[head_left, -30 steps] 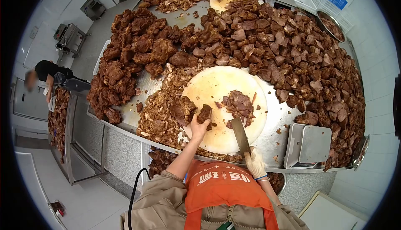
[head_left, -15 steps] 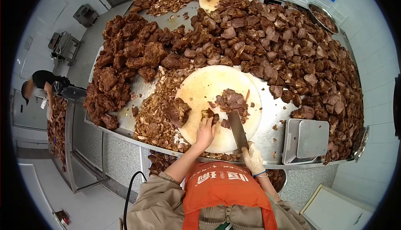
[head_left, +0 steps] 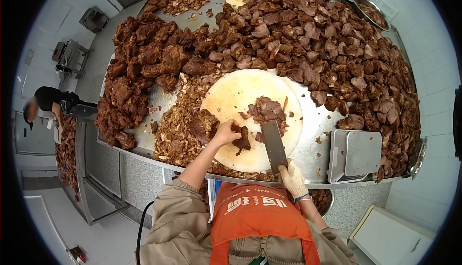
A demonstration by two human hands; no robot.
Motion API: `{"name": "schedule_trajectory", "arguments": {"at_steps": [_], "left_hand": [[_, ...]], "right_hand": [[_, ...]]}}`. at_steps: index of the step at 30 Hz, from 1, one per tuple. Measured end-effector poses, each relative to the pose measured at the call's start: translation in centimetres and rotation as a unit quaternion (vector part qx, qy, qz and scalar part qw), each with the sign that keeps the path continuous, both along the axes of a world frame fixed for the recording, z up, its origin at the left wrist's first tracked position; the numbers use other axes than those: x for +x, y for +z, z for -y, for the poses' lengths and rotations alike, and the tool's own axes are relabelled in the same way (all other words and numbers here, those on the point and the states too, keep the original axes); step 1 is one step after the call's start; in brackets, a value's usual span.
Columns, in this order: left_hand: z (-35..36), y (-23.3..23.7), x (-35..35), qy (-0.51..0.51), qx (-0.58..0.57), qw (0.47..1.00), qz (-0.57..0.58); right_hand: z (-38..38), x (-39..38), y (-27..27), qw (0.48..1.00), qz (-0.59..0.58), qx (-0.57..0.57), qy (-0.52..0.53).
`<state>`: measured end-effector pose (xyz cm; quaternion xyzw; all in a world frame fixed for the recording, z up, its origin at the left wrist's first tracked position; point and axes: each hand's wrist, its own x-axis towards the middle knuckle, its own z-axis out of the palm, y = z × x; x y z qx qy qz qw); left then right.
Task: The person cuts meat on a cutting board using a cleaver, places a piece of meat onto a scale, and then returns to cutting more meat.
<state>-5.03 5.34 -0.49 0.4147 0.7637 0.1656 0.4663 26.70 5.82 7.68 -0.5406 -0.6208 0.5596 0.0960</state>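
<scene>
My bare left hand [head_left: 226, 133] is over the left part of a round cutting board [head_left: 228, 89], its fingers closed at a dark meat piece [head_left: 243, 140]. A larger meat chunk [head_left: 204, 124] lies just left of that hand, at the board's edge. In a white glove, my right hand [head_left: 292, 178] grips the handle of a cleaver [head_left: 273, 144], whose wide blade points up and slightly left over the board. Beside the blade's tip lies a flat piece of sliced meat [head_left: 267, 109], with small scraps around it.
Large meat chunks [head_left: 127, 91] are heaped at the left, cut pieces [head_left: 308, 38] at the back and right. A scale [head_left: 355, 155] stands right of the board. Another person [head_left: 50, 99] is at a table far left. A metal bowl [head_left: 385, 26] sits back right.
My left hand has moved up and left relative to the board piece, which now lies turned beside its fingers. The cleaver remains in my right hand. The whole view has shifted slightly.
</scene>
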Motion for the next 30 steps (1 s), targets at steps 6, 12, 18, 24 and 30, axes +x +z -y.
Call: {"name": "schedule_trajectory", "arguments": {"at_steps": [6, 12, 18, 24, 30], "left_hand": [[2.5, -2.3, 1.5, 0.193, 0.072, 0.977, 0.052], [2.9, -1.4, 2.8, 0.213, 0.123, 0.968, 0.042], [3.0, -2.4, 2.9, 0.234, 0.173, 0.954, 0.076], [3.3, -2.6, 3.5, 0.177, 0.233, 0.954, -0.063], [3.5, -1.8, 4.2, 0.192, 0.260, 0.942, -0.086]], "right_hand": [[0.2, -3.1, -0.3, 0.968, 0.031, 0.202, 0.147], [1.2, -3.5, -0.8, 0.946, 0.062, 0.269, 0.169], [3.2, -2.9, -1.9, 0.822, 0.179, 0.484, 0.240], [0.7, -5.1, 0.2, 0.666, 0.190, 0.653, 0.305], [-2.0, -8.7, -0.8, 0.810, 0.162, 0.465, 0.319]]}}
